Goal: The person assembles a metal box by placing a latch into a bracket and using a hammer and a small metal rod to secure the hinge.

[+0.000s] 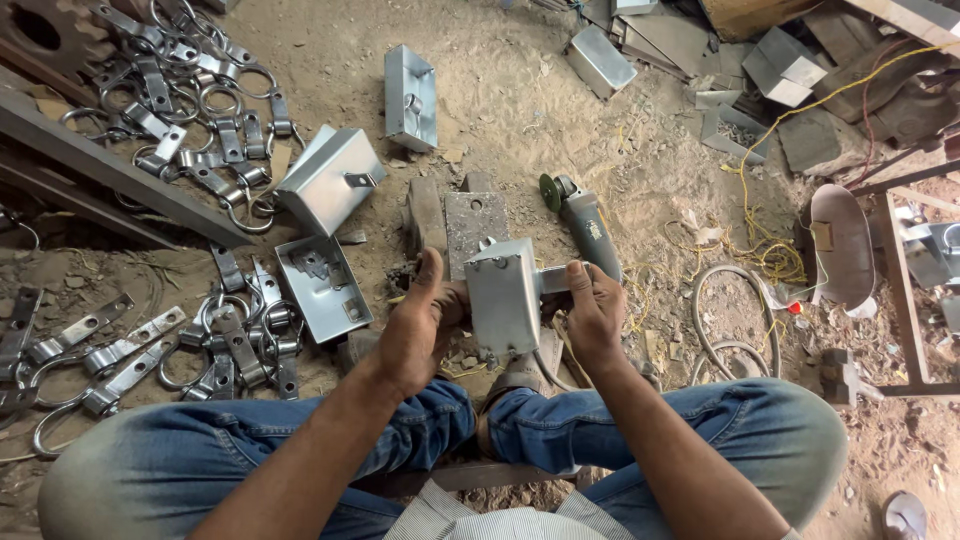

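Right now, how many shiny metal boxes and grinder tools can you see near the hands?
Metal box held in both hands: 1
Metal boxes lying on the ground: 4
Angle grinder: 1
Total: 6

Even, diffuse daylight; scene bright, no hard-edged shadows. Soft shade lies beneath the hands and under the metal box (pixel 503 293) they hold. Mild sheen on the box faces and on the lock plates (pixel 190 100) at upper left, no blown glare. Focus sharp centrally; wide-angle bending and slight softness toward corners.
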